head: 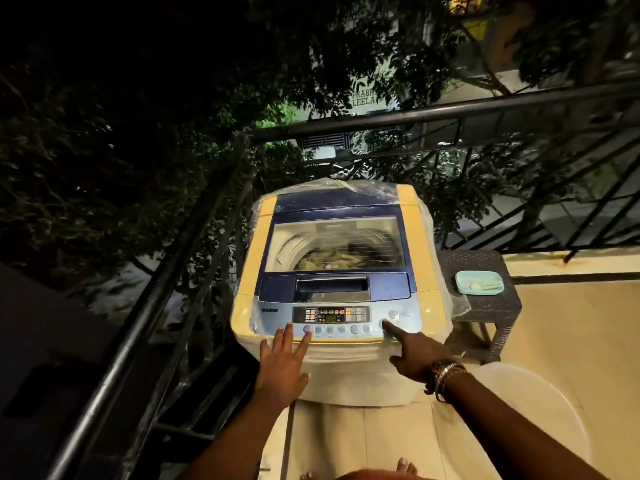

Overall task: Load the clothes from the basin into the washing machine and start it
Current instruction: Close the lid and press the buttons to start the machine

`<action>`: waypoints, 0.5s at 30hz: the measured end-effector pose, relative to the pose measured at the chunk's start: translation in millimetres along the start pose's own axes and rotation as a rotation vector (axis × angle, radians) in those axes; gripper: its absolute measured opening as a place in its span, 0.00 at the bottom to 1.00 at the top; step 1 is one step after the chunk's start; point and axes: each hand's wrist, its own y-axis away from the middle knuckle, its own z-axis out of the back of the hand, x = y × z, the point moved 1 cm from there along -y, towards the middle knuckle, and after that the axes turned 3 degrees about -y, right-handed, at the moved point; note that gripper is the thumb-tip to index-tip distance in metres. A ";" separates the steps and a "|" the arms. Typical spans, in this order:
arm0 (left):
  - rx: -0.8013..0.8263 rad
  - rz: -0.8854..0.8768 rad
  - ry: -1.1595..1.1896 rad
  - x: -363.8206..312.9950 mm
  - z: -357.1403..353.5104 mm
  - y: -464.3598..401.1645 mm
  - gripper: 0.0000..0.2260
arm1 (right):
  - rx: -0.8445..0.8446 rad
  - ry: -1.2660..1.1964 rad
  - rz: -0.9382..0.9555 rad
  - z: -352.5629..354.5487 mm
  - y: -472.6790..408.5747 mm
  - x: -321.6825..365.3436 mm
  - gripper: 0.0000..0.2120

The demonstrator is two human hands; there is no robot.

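Head view: a top-loading washing machine (332, 271) stands in the corner of a balcony at night, wrapped in clear plastic film (440, 271) along its sides. Its blue lid (332, 216) is closed, and through the transparent window crumpled clothes (332, 259) show in the drum. The control panel (332, 320) at the front edge carries a lit display and a row of round buttons beneath it.

The left hand (282, 368) is spread flat, fingers straight and slightly apart; its fingertips (306, 337) lie on the front edge of the panel at the leftmost round button (307, 329). The right hand (412, 351) has the index finger stretched out while the other fingers are curled under; that fingertip (386, 323) touches a round button (383, 323) at the right end of the row, just below a larger round button (393, 314). Bracelets (443, 375) sit on the right wrist.

A pale plastic basin (540, 410) stands on the tiled floor (363, 441) to the right of the machine, partly hidden behind the right forearm; what it holds cannot be told. A dark woven stool (491, 306) stands just beside the machine's right side, with a teal soap dish (479, 282) on top. A black metal railing (415, 114) runs behind and to the left, with tree foliage (138, 133) beyond. Bare toes (405, 467) show at the bottom edge.
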 end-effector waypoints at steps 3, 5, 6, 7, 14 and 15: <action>-0.006 -0.001 -0.036 1.0 6.2 1.4 0.43 | -0.069 -0.068 -0.028 -19.2 5.3 -2.1 0.43; 0.000 0.003 -0.026 1.5 10.9 0.1 0.40 | -0.105 -0.085 -0.035 -25.4 4.9 -0.4 0.43; 0.003 0.001 -0.012 2.0 11.2 -1.2 0.40 | -0.119 -0.090 -0.038 -26.6 4.1 1.3 0.43; -0.007 0.003 0.002 2.7 9.5 -2.1 0.39 | -0.138 -0.095 -0.039 -27.1 4.1 3.1 0.42; -0.139 -0.018 0.075 -3.5 10.7 -13.0 0.36 | -0.212 -0.097 -0.039 -25.2 2.9 20.8 0.39; -0.155 -0.015 0.096 -3.0 12.9 -15.9 0.33 | -0.210 -0.095 -0.044 -25.9 1.8 22.5 0.39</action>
